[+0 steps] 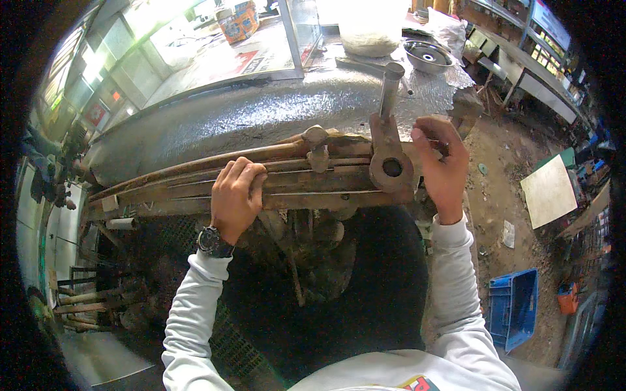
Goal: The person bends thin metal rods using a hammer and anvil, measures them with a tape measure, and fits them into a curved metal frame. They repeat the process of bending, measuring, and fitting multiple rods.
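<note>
1. Left hand (pixel 236 195) fingers bend atop long metal bars (pixel 293 184), their grip unclear.
2. Right hand (pixel 447 163) fingers curve half-open, apparently empty, just right of a ring-ended metal piece (pixel 385 140).

The person's sweatshirt (pixel 391 368) was white with a red, yellow and green chest patch (pixel 420 383), and the wristwatch (pixel 210 242) was black. The long metal bars (pixel 300 184) showed rusty brown with paler streaks, the ring-ended bracket (pixel 386 144) was a dull brown, its upright rod (pixel 390 88) was greyish silver, and the bench top (pixel 261 107) was a mottled, shiny grey. Farther out, the crate (pixel 501 316) was solid blue, the small container (pixel 567 301) orange, the flat panel (pixel 550 191) cream, and the box (pixel 238 21) orange with dark bluish patterning.
</note>
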Demonstrator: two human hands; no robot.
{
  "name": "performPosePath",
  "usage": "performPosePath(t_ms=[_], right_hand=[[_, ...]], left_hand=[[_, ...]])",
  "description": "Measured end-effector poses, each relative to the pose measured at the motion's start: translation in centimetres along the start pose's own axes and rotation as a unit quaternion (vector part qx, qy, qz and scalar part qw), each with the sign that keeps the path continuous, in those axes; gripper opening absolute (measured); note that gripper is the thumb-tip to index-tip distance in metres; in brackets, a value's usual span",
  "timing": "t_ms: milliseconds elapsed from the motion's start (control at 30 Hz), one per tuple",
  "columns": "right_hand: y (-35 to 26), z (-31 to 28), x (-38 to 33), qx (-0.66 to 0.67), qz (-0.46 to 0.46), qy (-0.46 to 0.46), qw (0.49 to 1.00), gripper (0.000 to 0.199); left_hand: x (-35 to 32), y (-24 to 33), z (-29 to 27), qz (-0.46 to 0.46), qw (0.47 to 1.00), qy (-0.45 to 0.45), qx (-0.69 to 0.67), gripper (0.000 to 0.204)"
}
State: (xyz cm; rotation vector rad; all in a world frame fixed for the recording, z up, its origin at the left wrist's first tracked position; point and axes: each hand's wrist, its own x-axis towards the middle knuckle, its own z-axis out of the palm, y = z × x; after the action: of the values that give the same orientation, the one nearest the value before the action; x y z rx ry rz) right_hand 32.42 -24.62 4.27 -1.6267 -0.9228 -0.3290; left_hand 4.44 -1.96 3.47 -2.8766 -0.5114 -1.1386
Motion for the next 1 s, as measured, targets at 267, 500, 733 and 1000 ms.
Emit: performPosePath(t_ms=[267,500,733,1000], right_hand=[[-8.9,13.5,1.6,0.049,-0.004,-0.136,0.99,0.047],[-8.2,13.6,3.9,0.226,-0.019,-0.279,0.933,0.052],[-9.5,10.0,4.3,-0.092,-0.283,-0.2,0.934,0.039],[-10.8,8.0,4.9,-0.133,-0.346,-0.317,0.873,0.018]], left_hand=[[0.1,-0.9,0.6,-0.016,0.995,0.022,-0.093,0.014],[-0.5,-0.6,1.2,-0.028,0.994,0.029,-0.098,0.013],[-0.2,-1.0,0.6,-0.006,0.997,0.041,-0.059,0.011],[-0.5,-1.9,-1.0,0.005,0.998,-0.027,-0.061,0.012]])
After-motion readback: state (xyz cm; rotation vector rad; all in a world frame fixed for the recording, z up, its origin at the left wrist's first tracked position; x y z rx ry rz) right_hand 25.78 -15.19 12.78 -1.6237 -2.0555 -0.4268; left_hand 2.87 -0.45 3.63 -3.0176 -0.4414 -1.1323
